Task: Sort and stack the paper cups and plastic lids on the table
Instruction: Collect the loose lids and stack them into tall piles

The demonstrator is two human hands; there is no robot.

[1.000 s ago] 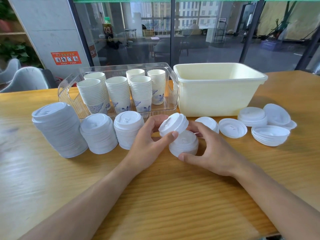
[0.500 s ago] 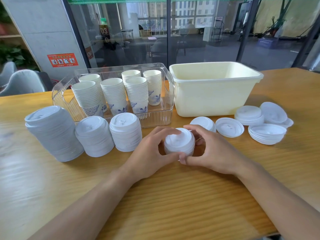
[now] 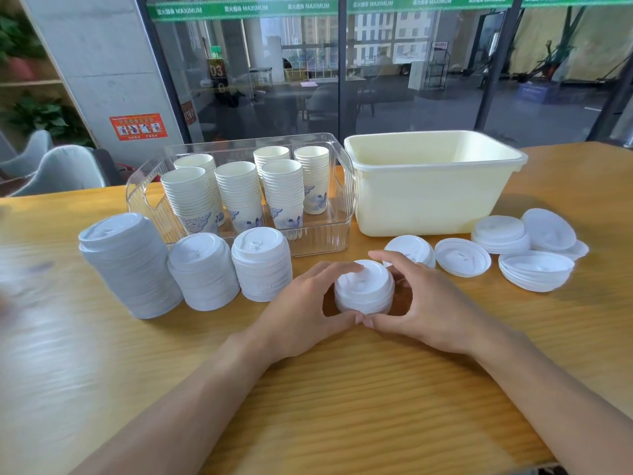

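A short stack of white plastic lids [image 3: 363,287] stands on the wooden table in front of me. My left hand [image 3: 303,313] and my right hand [image 3: 424,303] curl round it from both sides, thumbs meeting at its near edge. Three taller lid stacks stand to the left: a large one [image 3: 128,265], a middle one [image 3: 202,270] and one [image 3: 262,264] beside my left hand. Loose lids [image 3: 462,257] and low lid piles [image 3: 536,270] lie to the right. Several stacks of paper cups [image 3: 239,193] stand in a clear bin [image 3: 322,240].
A cream plastic tub [image 3: 428,197] stands behind the loose lids, right of the clear bin. Grey chairs [image 3: 58,169] are at the far left beyond the table. A glass wall runs behind the table.
My left hand lowered the lid it held onto the short stack. Both hands have closed in round that stack.
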